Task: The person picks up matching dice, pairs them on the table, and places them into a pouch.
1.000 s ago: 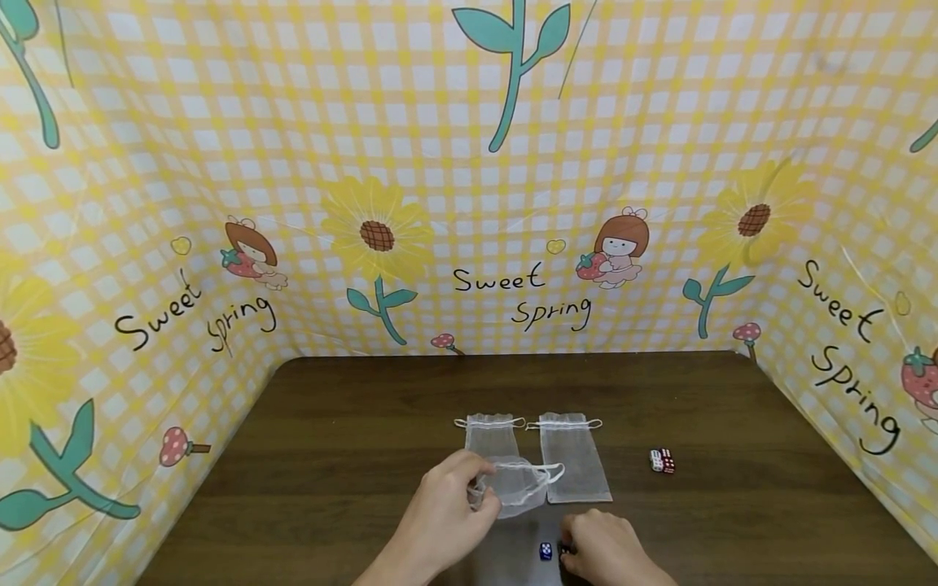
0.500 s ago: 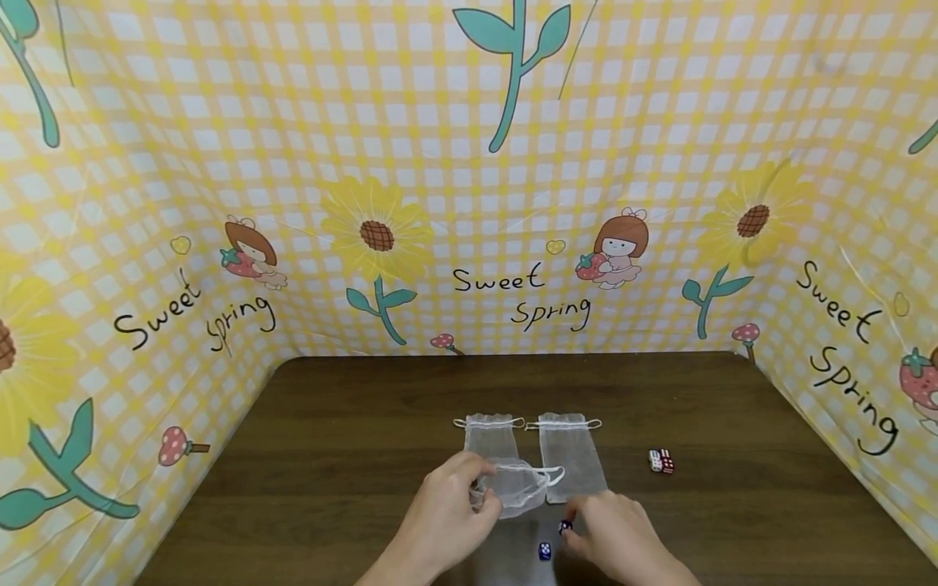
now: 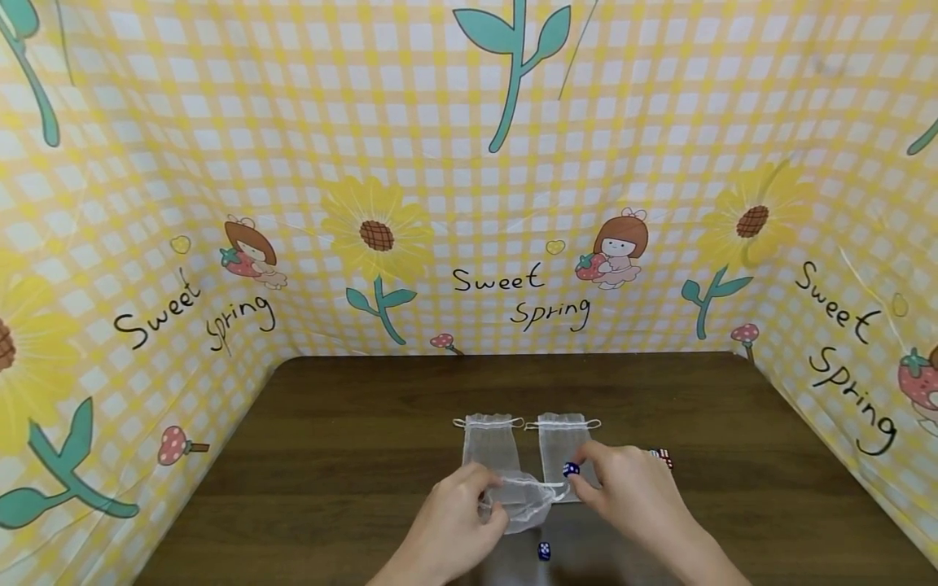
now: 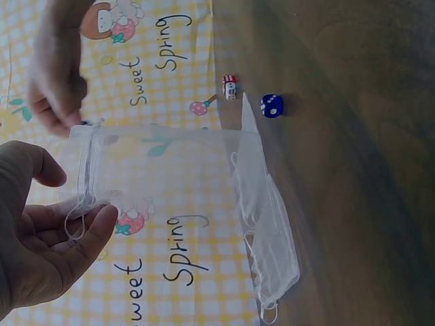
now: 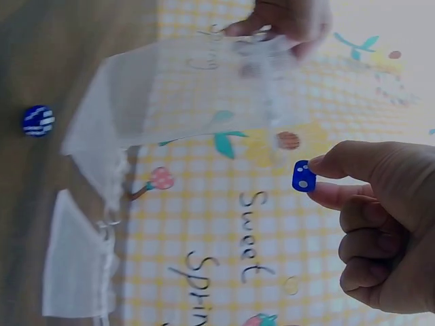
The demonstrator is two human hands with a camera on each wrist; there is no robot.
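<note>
My left hand [image 3: 458, 517] holds a sheer white drawstring bag [image 3: 522, 505] by its mouth end, with the white cord loop hanging by the fingers in the left wrist view. Between thumb and index finger, my right hand [image 3: 633, 488] pinches a blue die [image 5: 304, 176] with white dots. That die is raised beside the mouth of the held bag, apart from it in the right wrist view. Another blue die [image 3: 544, 551] lies on the table below the bag, seen also in the left wrist view.
Two more mesh bags lie flat behind the hands, a left one [image 3: 489, 439] and a right one [image 3: 560, 443]. Red and white dice [image 3: 663, 457] sit to the right, partly hidden by my right hand. A checked cloth [image 3: 410, 122] walls the brown table [image 3: 330, 407].
My right hand has lifted the blue die off the table and carried it up beside the bag. The left hand and its bag have shifted slightly toward the near side.
</note>
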